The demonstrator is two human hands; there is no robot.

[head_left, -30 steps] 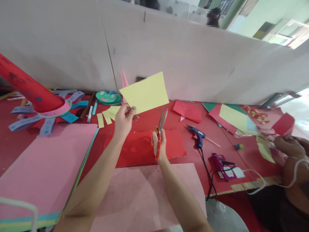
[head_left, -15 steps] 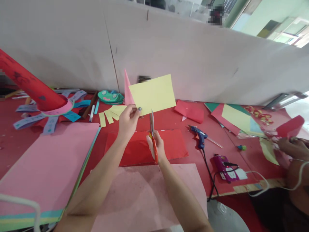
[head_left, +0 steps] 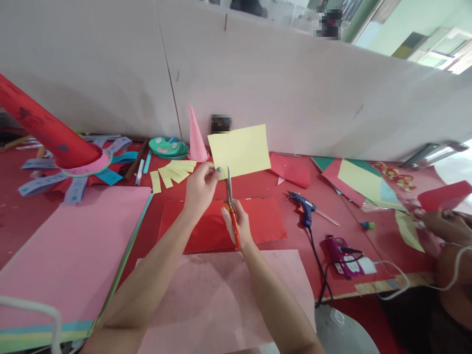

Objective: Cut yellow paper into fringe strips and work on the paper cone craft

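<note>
My left hand (head_left: 201,189) pinches the lower left corner of a yellow paper sheet (head_left: 241,150) and holds it up above the table. My right hand (head_left: 236,223) grips orange-handled scissors (head_left: 230,206) whose blades point up and touch the sheet's bottom edge, just right of my left thumb. Several cut yellow strips (head_left: 173,173) lie on the red table behind my left hand. A red sheet (head_left: 265,219) lies flat under both hands.
Large pink sheets (head_left: 70,250) cover the near left. A red cone with paper strips (head_left: 55,142) stands far left, a pink cone (head_left: 196,135) and green frog cutouts (head_left: 165,146) at the wall. A blue glue gun (head_left: 303,206) with cable lies right. Another person's hands (head_left: 446,226) hold red paper at the right edge.
The yellow sheet has come down and to the right. The scissor blades have closed and moved from beside the sheet up to its bottom edge.
</note>
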